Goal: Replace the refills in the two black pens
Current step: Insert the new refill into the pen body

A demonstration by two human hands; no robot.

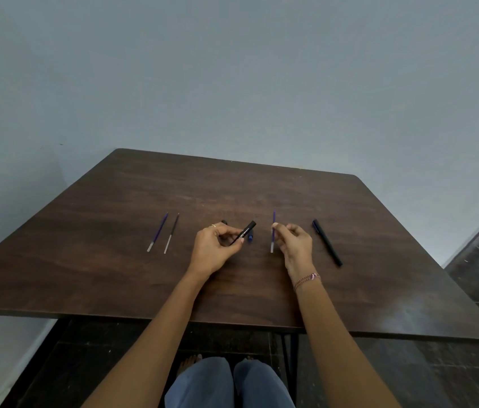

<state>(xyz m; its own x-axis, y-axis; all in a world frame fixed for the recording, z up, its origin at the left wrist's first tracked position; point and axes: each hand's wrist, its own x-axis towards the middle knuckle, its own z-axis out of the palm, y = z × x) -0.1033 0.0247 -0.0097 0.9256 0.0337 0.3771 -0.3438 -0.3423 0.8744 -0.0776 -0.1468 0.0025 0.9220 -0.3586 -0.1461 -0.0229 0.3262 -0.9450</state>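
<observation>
My left hand (214, 245) grips a black pen barrel (245, 232) with white print, its open end pointing up and right. My right hand (294, 241) pinches a thin blue refill (273, 231) held nearly upright, a short way right of the barrel. A small blue piece (250, 238) lies on the table between my hands. A small black part (224, 222) peeks out behind my left hand. The second black pen (327, 242), whole and capped, lies to the right of my right hand. Two loose refills, one blue (158, 232) and one dark (171, 233), lie side by side at the left.
Everything sits on a dark brown wooden table (232, 189) against a grey wall. The near table edge runs below my forearms, and my knees in blue trousers show underneath.
</observation>
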